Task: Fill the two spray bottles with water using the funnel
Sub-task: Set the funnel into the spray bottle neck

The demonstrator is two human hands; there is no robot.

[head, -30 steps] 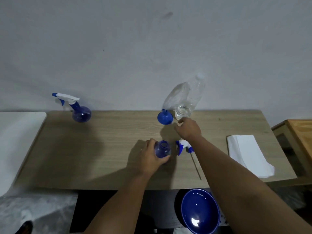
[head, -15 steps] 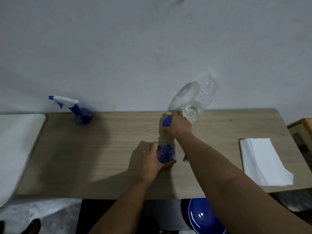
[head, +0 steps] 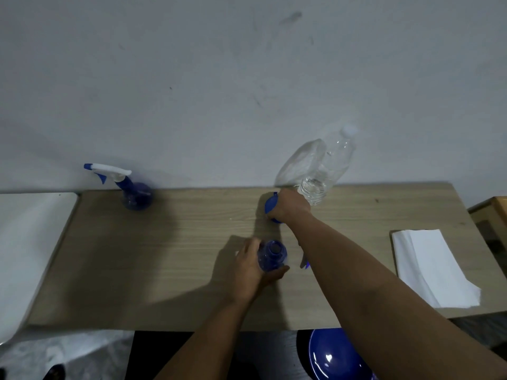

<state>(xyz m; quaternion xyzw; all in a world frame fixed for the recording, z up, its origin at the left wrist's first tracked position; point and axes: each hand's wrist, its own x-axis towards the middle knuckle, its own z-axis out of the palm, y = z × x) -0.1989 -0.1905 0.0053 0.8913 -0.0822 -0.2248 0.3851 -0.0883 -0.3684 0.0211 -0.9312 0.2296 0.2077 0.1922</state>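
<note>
Open spray bottle upright at table centre, steadied in left hand grip for filling. Funnel at table rear, grasped by right hand grip, probably for seating in bottle's neck. Water bottle just beside. Second spray bottle, capped, far left.

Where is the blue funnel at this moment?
In the head view the funnel is at the back middle of the table, gripped by the right hand, just left of the clear water bottle.
</note>
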